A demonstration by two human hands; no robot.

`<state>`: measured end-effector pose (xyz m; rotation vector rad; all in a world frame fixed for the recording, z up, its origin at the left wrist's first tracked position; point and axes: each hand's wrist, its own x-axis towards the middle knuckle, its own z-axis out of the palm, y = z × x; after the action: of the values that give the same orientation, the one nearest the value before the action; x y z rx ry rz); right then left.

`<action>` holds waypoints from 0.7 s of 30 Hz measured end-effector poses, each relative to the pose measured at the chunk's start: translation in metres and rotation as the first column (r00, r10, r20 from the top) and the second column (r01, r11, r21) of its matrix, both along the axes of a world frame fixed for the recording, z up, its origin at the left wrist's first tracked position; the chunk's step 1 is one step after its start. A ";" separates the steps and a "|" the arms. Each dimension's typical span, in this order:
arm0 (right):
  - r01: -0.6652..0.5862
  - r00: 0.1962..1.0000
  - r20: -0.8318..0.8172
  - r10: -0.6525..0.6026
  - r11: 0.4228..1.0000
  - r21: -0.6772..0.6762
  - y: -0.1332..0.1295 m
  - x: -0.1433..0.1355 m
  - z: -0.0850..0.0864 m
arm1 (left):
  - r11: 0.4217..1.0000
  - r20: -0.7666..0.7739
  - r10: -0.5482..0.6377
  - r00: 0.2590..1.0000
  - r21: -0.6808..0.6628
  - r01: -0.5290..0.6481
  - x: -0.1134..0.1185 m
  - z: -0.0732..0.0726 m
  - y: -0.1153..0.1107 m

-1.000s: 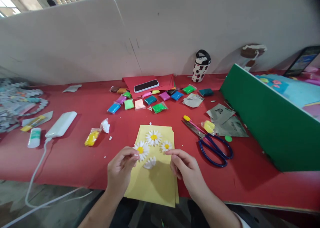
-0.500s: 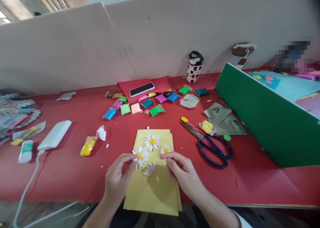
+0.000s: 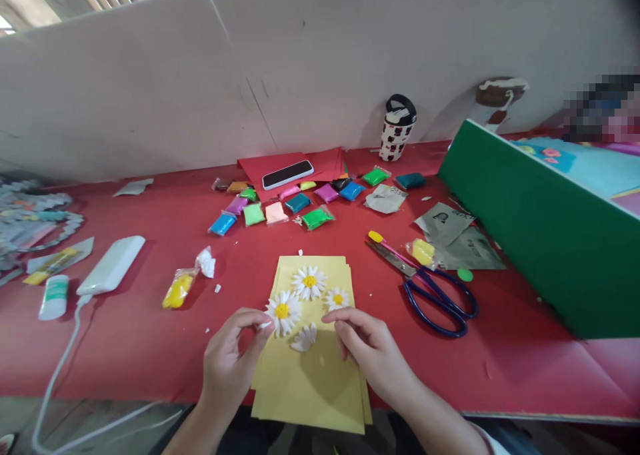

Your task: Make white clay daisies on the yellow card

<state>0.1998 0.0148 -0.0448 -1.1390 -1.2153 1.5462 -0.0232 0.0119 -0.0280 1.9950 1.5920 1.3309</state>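
Yellow paper sheets (image 3: pixel 310 395) lie stacked at the table's front edge. On them are three daisies of what looks like modelling clay: an upper daisy (image 3: pixel 309 282), a left daisy (image 3: pixel 283 310) and a smaller right daisy (image 3: pixel 337 299), all with yellow centres. Below these sits a partial fan of white petals (image 3: pixel 305 338) without a yellow centre. My left hand (image 3: pixel 235 345) pinches a small white clay piece (image 3: pixel 265 324) beside the left daisy. Over the paper's right side, my right hand (image 3: pixel 367 342) has thumb and forefinger drawn together; anything between them is too small to make out.
Scissors (image 3: pixel 440 302) and a yellow clay packet (image 3: pixel 423 252) lie right. Several coloured clay packets (image 3: pixel 317 218) and a phone (image 3: pixel 287 174) are behind, near a patterned cup (image 3: pixel 397 135). A green board (image 3: pixel 530 235) stands right. Left are a power bank (image 3: pixel 113 265) and glue stick (image 3: pixel 53 298).
The view has shifted slightly, moving most things a little to the right. My left fingertips have drawn slightly away from the left daisy, and a white piece now shows between them.
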 end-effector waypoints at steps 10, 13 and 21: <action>-0.032 0.995 0.098 0.019 0.991 0.130 -0.002 -0.001 0.004 | 0.984 -0.030 -0.175 0.984 0.020 0.175 0.017 0.009 -0.004; -0.041 0.989 0.151 0.006 0.973 0.229 -0.003 -0.004 0.004 | 0.981 0.017 -0.196 0.981 -0.001 0.196 0.025 0.011 -0.003; -0.010 0.990 0.123 -0.062 0.859 0.511 -0.003 -0.013 0.008 | 0.950 0.211 -0.112 0.971 -0.263 0.167 0.052 0.018 -0.007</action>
<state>0.1872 0.0118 -0.0366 -0.9048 -1.5772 1.0356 0.0284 0.0045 -0.0095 1.7181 1.4296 1.1364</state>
